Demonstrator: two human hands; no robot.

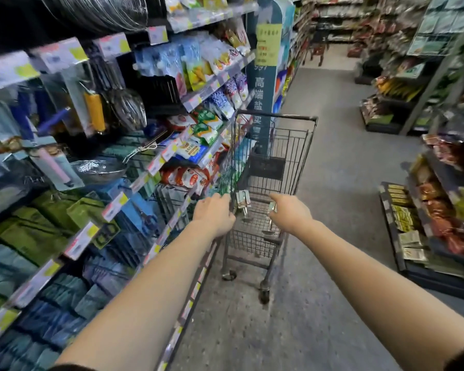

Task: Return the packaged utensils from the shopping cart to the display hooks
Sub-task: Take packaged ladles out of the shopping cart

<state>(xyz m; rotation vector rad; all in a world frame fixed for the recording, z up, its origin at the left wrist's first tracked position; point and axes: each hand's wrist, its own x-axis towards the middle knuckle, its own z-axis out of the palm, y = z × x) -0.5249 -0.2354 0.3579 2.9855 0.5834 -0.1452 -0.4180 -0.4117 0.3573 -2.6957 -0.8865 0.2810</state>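
In a shop aisle, the left hand (214, 213) curls its fingers over the near rim of a wire shopping cart (300, 145). The right hand (289, 213) reaches among the packaged utensils (243, 202) lying in the cart, fingers hidden, grip unclear; the display hooks (73, 76) stand on the left

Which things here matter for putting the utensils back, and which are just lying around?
Job: cart, packaged utensils, hung utensils on the hooks, left hand, right hand.
Just there: snack bags, strainer, blue sign, right-side shelves.
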